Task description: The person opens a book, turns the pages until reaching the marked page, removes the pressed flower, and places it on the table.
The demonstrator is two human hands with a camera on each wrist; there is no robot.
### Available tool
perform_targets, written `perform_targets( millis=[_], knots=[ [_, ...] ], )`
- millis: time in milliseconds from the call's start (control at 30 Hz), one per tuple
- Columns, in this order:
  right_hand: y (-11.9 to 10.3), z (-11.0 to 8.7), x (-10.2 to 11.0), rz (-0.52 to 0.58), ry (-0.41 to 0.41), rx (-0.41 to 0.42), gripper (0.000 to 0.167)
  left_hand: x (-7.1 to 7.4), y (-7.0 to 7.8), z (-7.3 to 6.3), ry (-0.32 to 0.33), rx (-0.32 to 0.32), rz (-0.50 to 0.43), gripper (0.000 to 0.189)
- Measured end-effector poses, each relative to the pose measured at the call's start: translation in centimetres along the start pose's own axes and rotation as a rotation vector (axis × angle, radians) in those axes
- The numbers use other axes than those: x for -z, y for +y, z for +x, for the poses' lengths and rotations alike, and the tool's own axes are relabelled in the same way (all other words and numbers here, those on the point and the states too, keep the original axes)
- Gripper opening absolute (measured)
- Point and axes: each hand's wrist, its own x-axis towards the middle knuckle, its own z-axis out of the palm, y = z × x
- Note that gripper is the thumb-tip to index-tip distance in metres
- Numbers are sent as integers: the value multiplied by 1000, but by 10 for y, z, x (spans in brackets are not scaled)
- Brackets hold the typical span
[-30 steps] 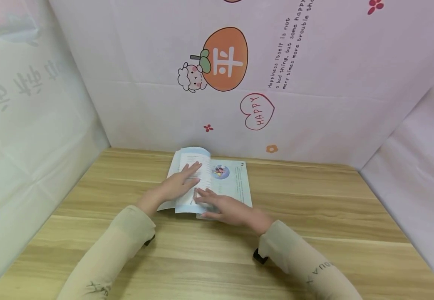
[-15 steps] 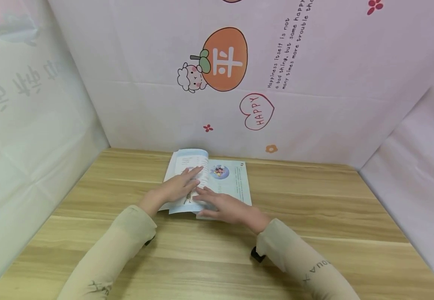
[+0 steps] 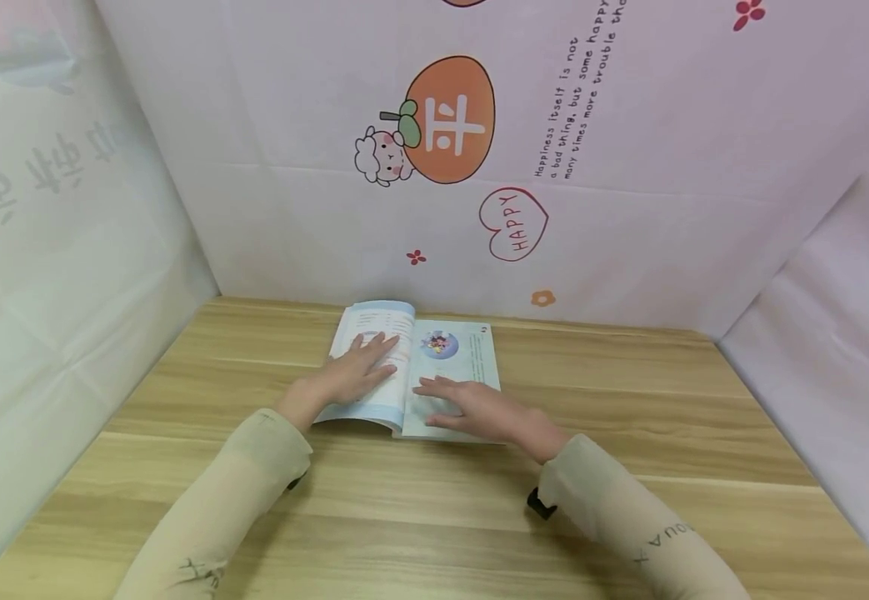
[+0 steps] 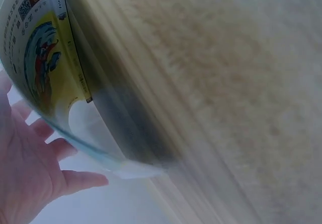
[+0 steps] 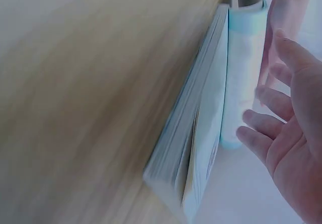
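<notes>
An open book (image 3: pixel 452 367) lies near the back of the wooden table, its left pages (image 3: pixel 385 321) bowed up in a curve and its right page lying flatter with a round coloured picture. My left hand (image 3: pixel 355 371) rests on the left pages with fingers spread. Over the lower part of the right page is my right hand (image 3: pixel 471 408), fingers straight and pointing left. In the left wrist view, the yellow picture on the inside of the cover (image 4: pixel 58 58) shows beneath the lifted pages. The right wrist view shows the thick page block (image 5: pixel 188 113) edge-on beside the right hand (image 5: pixel 297 133).
The wooden table (image 3: pixel 419 517) fills the front. Right behind the book rises a white printed cloth wall (image 3: pixel 292 208), with further cloth walls at the left (image 3: pixel 67 292) and right (image 3: pixel 839 333). Each wrist carries a dark strapped device (image 3: pixel 541 504).
The loose curling page has gone down to the left, so the book now lies open at one spread. My right hand has moved right, from the middle fold onto the right page.
</notes>
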Motion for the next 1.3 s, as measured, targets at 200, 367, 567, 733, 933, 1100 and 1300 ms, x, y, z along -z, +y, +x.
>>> perform_targets(
  millis=[200, 367, 567, 733, 933, 1100, 1300],
  knots=[
    [15, -16, 9, 22, 4, -56, 52, 0, -5, -2, -12, -11, -10, 66],
    [29, -27, 14, 33, -21, -142, 52, -1, -7, -2, -36, -7, -21, 70],
    [38, -43, 19, 14, -77, -166, 57, 0, -5, -2, -66, -31, 0, 75],
    [43, -52, 22, -23, -106, -148, 64, 0, -6, -2, -86, -26, 7, 77],
    [46, -56, 23, -31, -131, -153, 68, -2, -8, 0, -103, -20, 6, 78],
    [46, -56, 23, -26, -143, -164, 66, -1, -10, 0, -110, -17, 0, 78],
    [47, -54, 26, -7, -183, -192, 65, -1, -12, -2, -104, -14, -20, 79]
  ],
)
